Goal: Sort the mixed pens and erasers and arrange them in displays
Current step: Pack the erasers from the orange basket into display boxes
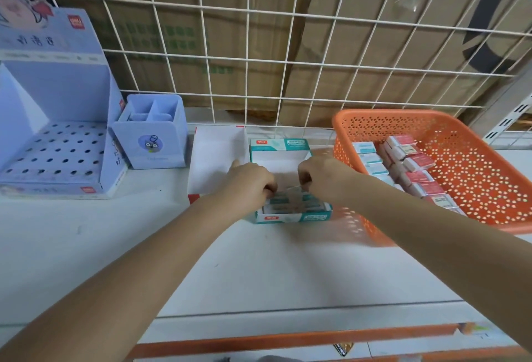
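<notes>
Reaches with both bare forearms across the white shelf [259,269] to a teal-and-white cardboard display box [290,218] near the middle of the back edge. Curls the fingers of the left hand [250,181] down onto the row of teal-sleeved erasers [313,206] packed against the box's front wall, with one fingertip stuck out toward the back. Cannot tell whether that hand grips anything. Pinches with the right hand [325,177], fingers bent under, a small wrapped eraser [291,196], blurred, just above that row and between the two hands.

Touching the display box's left wall: a low open white cardboard box with red corners [216,160]. Further left along the back edge: a lilac plastic pen holder with inner compartments [152,145]. At the back left corner: a lilac cardboard pen display stand [57,148] with a deck of round holes and a tall printed backboard.

Close against the display box's right side: a perforated orange plastic basket [388,115], running off toward the shelf's right edge. Inside it, along its left wall: a line of loose teal erasers [370,157], and just beside them a line of red-sleeved erasers [417,163].

Behind the back edge: a white wire grid [259,59], with brown cardboard cartons [374,44] beyond it. Along the front edge: an orange strip [288,338].
</notes>
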